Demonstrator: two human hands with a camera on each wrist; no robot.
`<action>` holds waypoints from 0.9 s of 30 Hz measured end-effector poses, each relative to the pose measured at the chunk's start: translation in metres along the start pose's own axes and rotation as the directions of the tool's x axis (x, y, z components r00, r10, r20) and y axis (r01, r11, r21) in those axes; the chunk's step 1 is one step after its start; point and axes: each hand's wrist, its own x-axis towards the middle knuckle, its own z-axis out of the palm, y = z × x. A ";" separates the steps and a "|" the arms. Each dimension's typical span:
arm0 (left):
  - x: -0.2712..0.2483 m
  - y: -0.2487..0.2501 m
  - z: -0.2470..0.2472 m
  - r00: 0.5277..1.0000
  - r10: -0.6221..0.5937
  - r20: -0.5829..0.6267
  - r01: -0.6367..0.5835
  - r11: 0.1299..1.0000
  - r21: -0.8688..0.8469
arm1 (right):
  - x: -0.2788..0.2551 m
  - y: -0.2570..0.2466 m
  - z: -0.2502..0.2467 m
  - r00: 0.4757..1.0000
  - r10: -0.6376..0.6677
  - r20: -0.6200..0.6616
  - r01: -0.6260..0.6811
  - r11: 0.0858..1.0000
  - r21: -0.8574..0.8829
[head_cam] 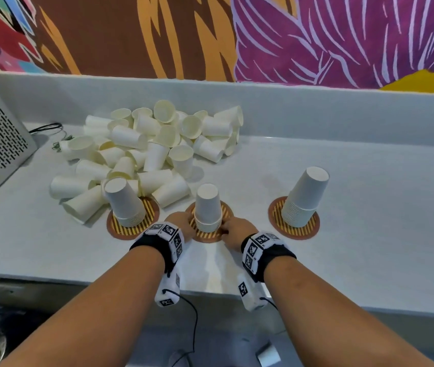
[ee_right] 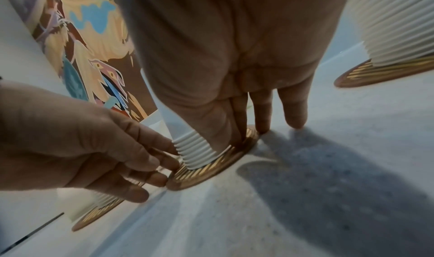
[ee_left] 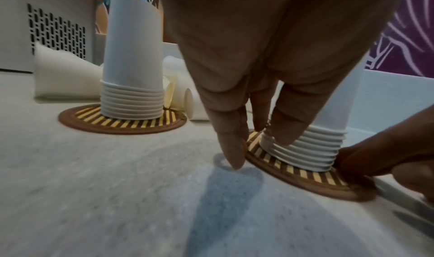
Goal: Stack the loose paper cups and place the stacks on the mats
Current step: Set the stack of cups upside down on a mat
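Both my hands at the base of the middle cup stack, lower centre of the head view.

My left hand and right hand reach in from either side of the middle stack, which stands rim-down on the middle mat. Fingers extended, touching the lowest rims and mat; neither wraps the stack. Left stack and right stack stand on their mats; the loose cups are heaped at upper left.
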 end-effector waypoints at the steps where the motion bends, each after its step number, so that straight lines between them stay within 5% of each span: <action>1: 0.004 0.001 0.001 1.000 0.016 -0.004 -0.016 1.000 0.010 | 0.002 0.002 0.001 1.000 0.009 -0.005 -0.009 1.000 -0.006; 10: 0.030 0.031 0.009 0.991 0.125 -0.042 -0.124 0.992 0.014 | 0.008 0.035 -0.003 0.987 0.150 -0.062 -0.149 0.989 0.014; 19: 0.037 0.055 0.013 0.981 0.183 -0.064 -0.183 0.983 0.012 | -0.003 0.056 -0.012 0.987 0.145 -0.065 -0.142 0.989 0.049; 27: 0.043 0.056 0.012 0.985 0.164 -0.056 -0.165 0.986 -0.014 | -0.007 0.063 -0.019 0.922 0.272 -0.277 -0.282 0.960 0.004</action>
